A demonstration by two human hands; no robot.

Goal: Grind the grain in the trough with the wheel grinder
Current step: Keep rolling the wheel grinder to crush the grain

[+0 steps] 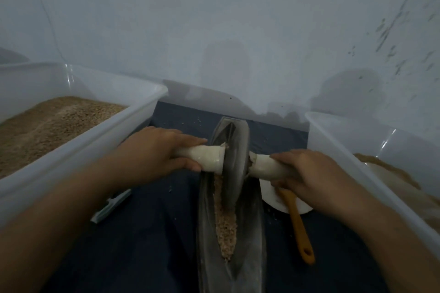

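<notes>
A long, narrow dark metal trough [252,240] lies on a dark blue cloth [142,233] that covers the surface, running from the near edge toward the pale wall [238,31] at the far edge. Tan, coarsely crushed grain [226,228] fills its central groove in a thin strip. The metal wheel [234,164] of the grinder stands upright on edge in the groove, toward the far half of the trough, with grain lying just in front of it on the near side.

A pale handle sticks out from each face of the wheel. The left hand [157,150] is curled around the left handle [204,156], fingers over the top and thumb beneath. The right hand [307,173] is wrapped around the right handle [264,166] in the same manner. Both forearms reach in from the near corners.

At the left edge sits a white plastic bin [100,150] holding a deep layer of tan whole grain [47,126]. At the right edge sits a second white bin [357,164] with a lower heap of brownish ground material [400,181]. Between the trough and the right bin, a white plate [273,200] rests on the cloth, partly under the right hand, and an orange-handled utensil [300,228] lies across it with its handle pointing to the near edge. A small pale flat object [112,204] lies beside the left bin; what it is cannot be told. A few loose crumbs dot the cloth.
</notes>
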